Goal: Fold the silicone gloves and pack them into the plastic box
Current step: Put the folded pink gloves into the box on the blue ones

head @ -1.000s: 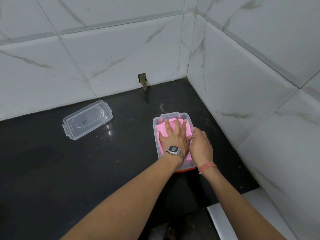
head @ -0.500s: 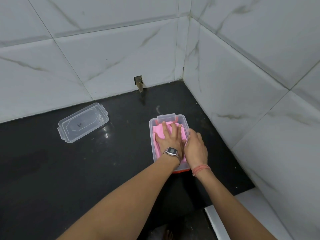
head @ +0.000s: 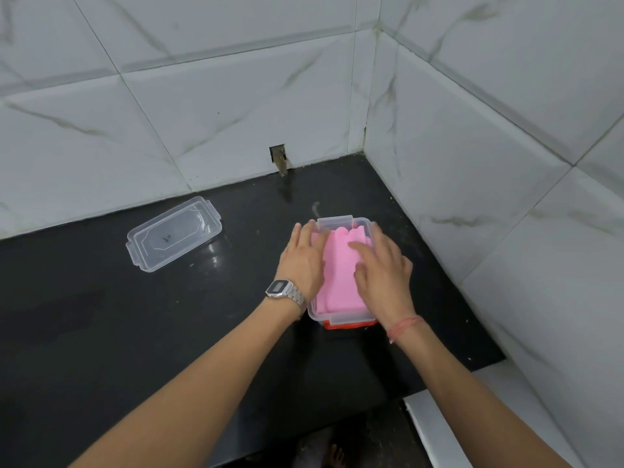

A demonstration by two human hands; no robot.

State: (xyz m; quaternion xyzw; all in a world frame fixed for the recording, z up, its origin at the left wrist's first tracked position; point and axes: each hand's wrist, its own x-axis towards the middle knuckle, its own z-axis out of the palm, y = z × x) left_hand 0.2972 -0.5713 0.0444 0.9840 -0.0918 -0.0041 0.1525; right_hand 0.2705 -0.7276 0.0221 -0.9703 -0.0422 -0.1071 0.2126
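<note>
A clear plastic box [head: 334,220] stands on the black counter near the right wall, with a folded pink silicone glove [head: 337,275] lying flat inside; an orange-red edge shows under its near end. My left hand [head: 302,261], wearing a metal watch, rests with straight fingers along the box's left side, fingertips at the far left corner. My right hand [head: 383,271] lies with spread fingers over the glove's right half and the box's right rim. Neither hand grips anything.
The box's clear lid [head: 174,234] lies on the black counter [head: 101,332] to the left, near the back wall. Tiled walls close in at the back and right. A small wall opening [head: 278,158] sits behind the box. The counter's front edge drops off at the bottom.
My left hand has slid off the middle of the glove to the box's left side. My right hand has moved from the box's right rim onto the glove.
</note>
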